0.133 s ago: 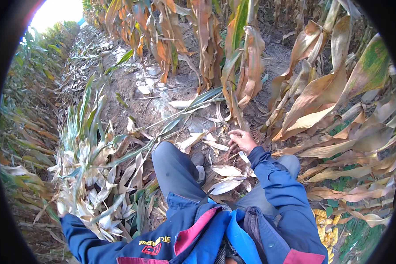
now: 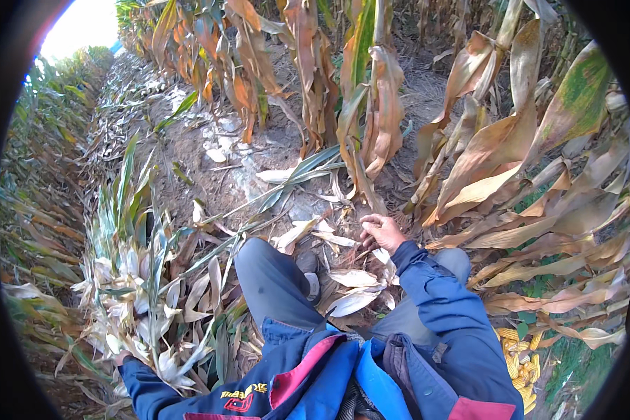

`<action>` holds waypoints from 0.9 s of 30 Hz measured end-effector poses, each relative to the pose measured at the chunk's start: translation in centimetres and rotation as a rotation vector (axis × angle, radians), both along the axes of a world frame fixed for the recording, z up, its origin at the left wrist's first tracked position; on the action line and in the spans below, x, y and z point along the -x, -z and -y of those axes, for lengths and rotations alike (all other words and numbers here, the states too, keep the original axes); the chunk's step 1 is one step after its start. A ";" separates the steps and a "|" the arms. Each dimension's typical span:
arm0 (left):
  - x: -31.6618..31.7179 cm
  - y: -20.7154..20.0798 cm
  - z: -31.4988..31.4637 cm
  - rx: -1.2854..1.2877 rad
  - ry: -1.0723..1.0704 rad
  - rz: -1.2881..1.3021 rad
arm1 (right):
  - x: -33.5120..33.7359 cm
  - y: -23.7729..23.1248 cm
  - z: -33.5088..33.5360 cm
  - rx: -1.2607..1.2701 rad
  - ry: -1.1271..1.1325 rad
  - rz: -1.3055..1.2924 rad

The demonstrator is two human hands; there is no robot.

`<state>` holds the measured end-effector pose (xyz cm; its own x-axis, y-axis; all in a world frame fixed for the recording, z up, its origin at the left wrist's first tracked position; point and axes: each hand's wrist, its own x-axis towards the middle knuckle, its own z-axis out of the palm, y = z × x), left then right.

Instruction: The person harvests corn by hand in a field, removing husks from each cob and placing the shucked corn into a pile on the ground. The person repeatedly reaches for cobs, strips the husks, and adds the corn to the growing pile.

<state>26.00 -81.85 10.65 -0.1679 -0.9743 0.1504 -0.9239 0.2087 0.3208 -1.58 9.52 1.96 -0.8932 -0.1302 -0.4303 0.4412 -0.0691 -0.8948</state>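
Observation:
My right hand hovers above the ground in front of my right knee. Its fingers are loosely bent and a little apart, with nothing visible in them. Pale dry corn husks lie just below it, between my knees. At the far left, my left hand reaches to the lower edge of a heap of corn husks and stalks. Little of that hand shows past its dark blue sleeve, and its fingers are hidden, so any hold cannot be made out.
Yellow husked corn cobs are piled at my right side. Dry standing corn stalks rise ahead, and brown leaves hang close on the right. A cut stalk with long leaves lies across the bare soil.
My left hand has shifted right and down along the husk heap, nearer my body. The right hand's fingers have drawn in slightly. The whole view has moved a little.

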 end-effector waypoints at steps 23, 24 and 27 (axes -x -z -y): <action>34.9 2.5 -71.5 -0.469 1.826 -0.666 | -4.3 1.0 1.0 -0.579 0.199 -0.576; 35.3 3.8 -71.8 -0.980 1.639 -0.553 | -4.1 1.3 1.2 -0.539 0.176 -0.570; 35.1 7.5 -73.0 -1.439 1.511 -0.506 | -3.8 2.1 2.2 -0.517 0.137 -0.487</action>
<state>-9.10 -8.84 3.12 -0.9176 0.3822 -0.1097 -0.1343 -0.0383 0.9902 2.23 7.37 -0.10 -0.9930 0.1090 0.0444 0.0016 0.3899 -0.9208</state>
